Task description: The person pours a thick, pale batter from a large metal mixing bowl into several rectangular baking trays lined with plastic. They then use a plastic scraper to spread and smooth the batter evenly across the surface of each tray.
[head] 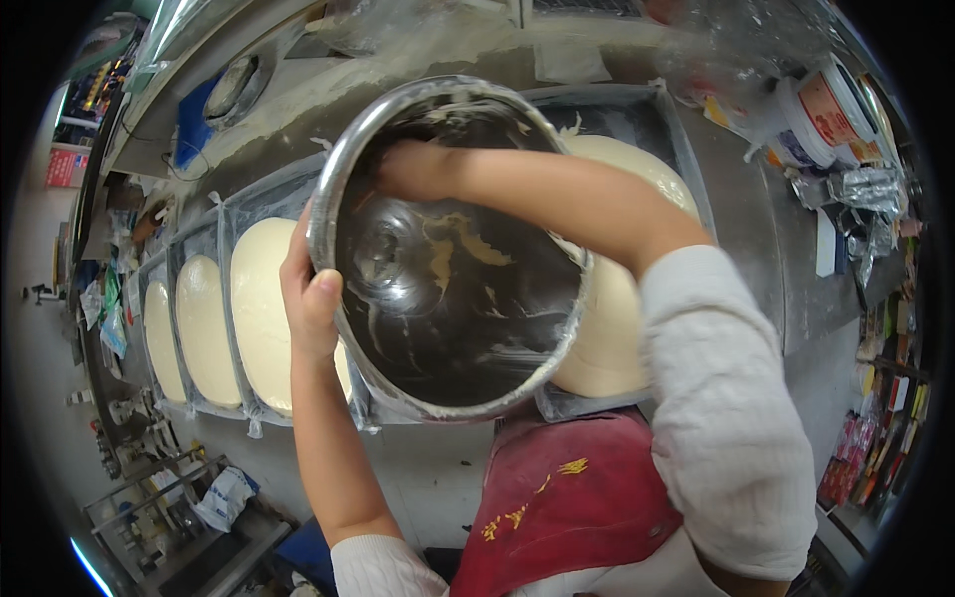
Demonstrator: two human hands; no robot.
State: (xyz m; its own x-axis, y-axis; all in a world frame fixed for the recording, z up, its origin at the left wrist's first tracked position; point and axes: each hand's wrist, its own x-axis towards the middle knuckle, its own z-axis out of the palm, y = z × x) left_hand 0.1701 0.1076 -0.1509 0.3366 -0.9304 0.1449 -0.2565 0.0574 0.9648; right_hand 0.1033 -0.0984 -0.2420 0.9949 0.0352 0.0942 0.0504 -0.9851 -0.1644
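Observation:
A large steel mixing bowl (455,328) is tipped toward me, its mouth facing up at my view. My left hand (317,313) grips its left rim, thumb on the outside edge near me. My right hand (410,170) reaches deep inside against the upper left wall. It is blurred and in shadow, so whether it holds anything is unclear. Thin smears of pale dough (474,242) cling to the inner wall, and more coats the rim. Behind the bowl, partly covered by it, a big pale dough mass (604,336) lies in a lined tray (683,142).
To the left stand several plastic-lined trays (224,298) of smooth dough (261,313). A metal bowl (233,86) rests near a blue object (195,123) at the back left. White plastic tubs (832,108) and crumpled foil (869,190) sit on the right of the steel table (746,224).

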